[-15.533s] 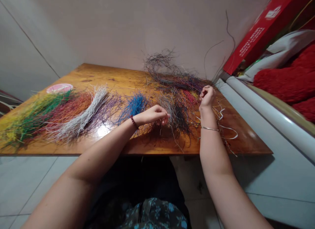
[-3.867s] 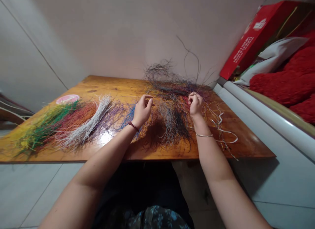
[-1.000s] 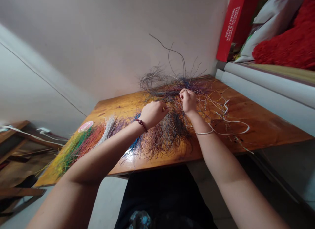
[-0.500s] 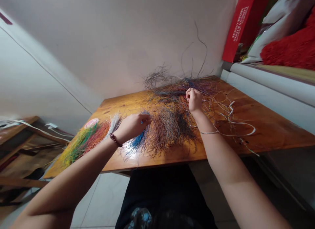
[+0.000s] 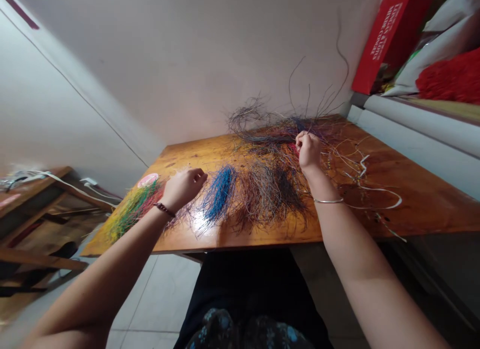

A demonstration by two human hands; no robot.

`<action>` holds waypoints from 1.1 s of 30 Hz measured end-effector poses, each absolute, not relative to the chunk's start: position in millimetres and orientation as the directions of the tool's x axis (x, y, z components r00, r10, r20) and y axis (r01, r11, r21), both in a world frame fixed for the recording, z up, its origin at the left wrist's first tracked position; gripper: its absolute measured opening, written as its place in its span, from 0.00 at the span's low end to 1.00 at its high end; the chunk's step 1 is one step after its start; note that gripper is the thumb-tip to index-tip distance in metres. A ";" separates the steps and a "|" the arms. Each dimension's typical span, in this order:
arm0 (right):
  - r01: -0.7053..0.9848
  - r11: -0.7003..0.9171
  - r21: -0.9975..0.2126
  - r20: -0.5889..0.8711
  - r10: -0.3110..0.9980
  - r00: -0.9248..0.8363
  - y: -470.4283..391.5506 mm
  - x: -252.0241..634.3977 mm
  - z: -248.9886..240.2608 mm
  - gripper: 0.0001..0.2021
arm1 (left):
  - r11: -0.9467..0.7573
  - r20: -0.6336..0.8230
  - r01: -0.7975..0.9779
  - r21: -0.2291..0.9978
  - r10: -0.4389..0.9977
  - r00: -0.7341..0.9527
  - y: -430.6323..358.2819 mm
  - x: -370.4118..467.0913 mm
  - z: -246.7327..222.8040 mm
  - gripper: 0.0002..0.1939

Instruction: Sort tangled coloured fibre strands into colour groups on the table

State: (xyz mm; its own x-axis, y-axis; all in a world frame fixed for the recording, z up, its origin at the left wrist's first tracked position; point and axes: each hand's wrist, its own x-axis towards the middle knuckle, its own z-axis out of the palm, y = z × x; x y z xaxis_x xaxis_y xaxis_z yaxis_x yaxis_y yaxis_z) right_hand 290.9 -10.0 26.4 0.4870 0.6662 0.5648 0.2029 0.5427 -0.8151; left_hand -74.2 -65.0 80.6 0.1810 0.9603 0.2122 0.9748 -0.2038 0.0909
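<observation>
Left hand (image 5: 182, 187) has swung leftward off the mixed tangle since half a second ago and now sits over the sorted piles; right hand (image 5: 308, 150) has barely shifted.

Right hand is closed in a fist, pinching a bunch of thin dark strands (image 5: 325, 96) that rise from the fist toward the wall. Left hand is loosely curled, fingers bent down onto the purple and white strands; whether it pinches any, I cannot tell. Blue bundle (image 5: 219, 192) lies just right of the left hand. Mixed tangle (image 5: 268, 186) lies between the two hands, touching the right wrist. Green and yellow piles (image 5: 129, 214) lie beyond the left wrist. All rests on the wooden table (image 5: 423, 201); pale loose cord (image 5: 378, 191) lies right of the right arm.
</observation>
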 end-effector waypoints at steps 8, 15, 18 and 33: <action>0.204 0.525 -0.826 0.551 0.679 0.486 -7.7 290.8 24.2 0.19 | -0.287 0.028 0.957 0.042 0.958 0.286 -59.6 -29.0 40.6 0.23; 0.240 0.510 -0.826 0.558 0.684 0.469 -7.2 291.5 25.5 0.20 | -0.325 -0.092 0.946 0.000 0.942 0.324 -62.3 -6.1 32.8 0.27; 0.247 0.503 -0.828 0.558 0.700 0.446 -7.8 291.3 26.3 0.19 | -0.305 -0.015 0.948 -0.096 0.952 0.305 -73.0 7.9 41.8 0.31; 0.230 0.505 -0.832 0.549 0.687 0.476 -1.8 291.7 19.8 0.20 | -0.636 0.077 0.771 -0.010 0.768 0.635 -73.4 108.8 24.8 0.14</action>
